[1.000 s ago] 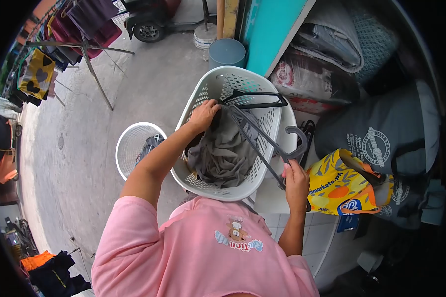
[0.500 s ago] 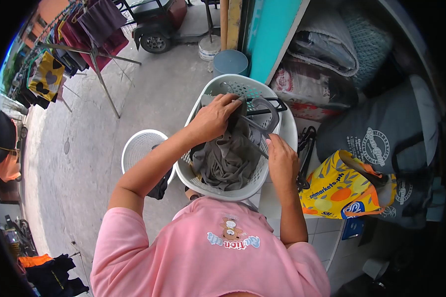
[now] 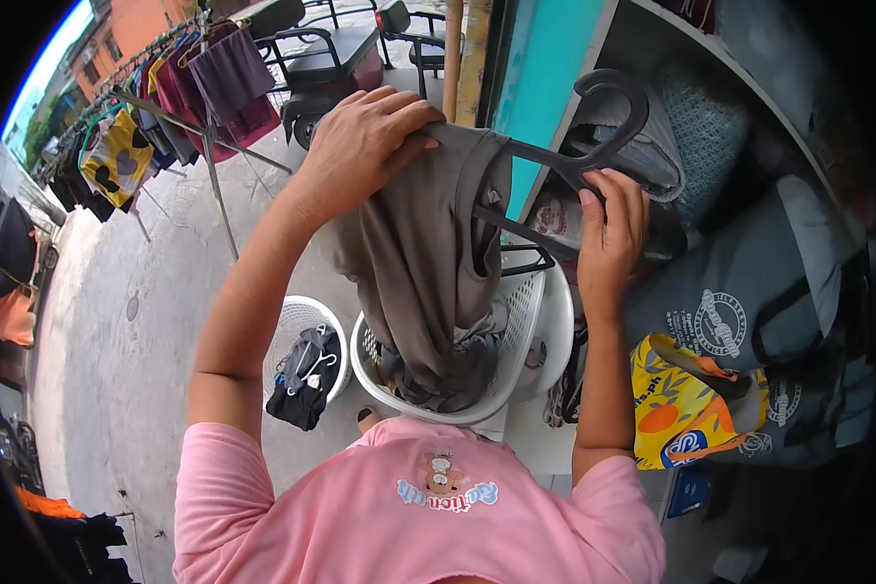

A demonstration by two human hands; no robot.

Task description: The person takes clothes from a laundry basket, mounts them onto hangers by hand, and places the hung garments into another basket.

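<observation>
A dark grey-brown shirt [image 3: 414, 248] hangs from my left hand [image 3: 365, 146], whose fingers close on its shoulder at the upper left. My right hand [image 3: 613, 229] grips a black plastic hanger [image 3: 579, 161] just below its hook. One arm of the hanger runs into the shirt's neck opening; the other passes across the front of the neckline. The shirt's lower end rests in the white laundry basket [image 3: 521, 321], on other grey cloth. A second black hanger [image 3: 526, 261] lies at the basket's far edge.
Left of the basket stands a smaller white basket [image 3: 307, 316] with dark clothes and hangers. A yellow bag [image 3: 686, 409] and a large grey bag [image 3: 720, 292] are at the right. Clothes hang on a rack [image 3: 204, 146] at the upper left, near a parked vehicle [image 3: 331, 58].
Both hands have risen, lifting the grey-brown shirt partly out of the basket. The hanger has moved up with my right hand, and one of its arms is now inside the neck opening.
</observation>
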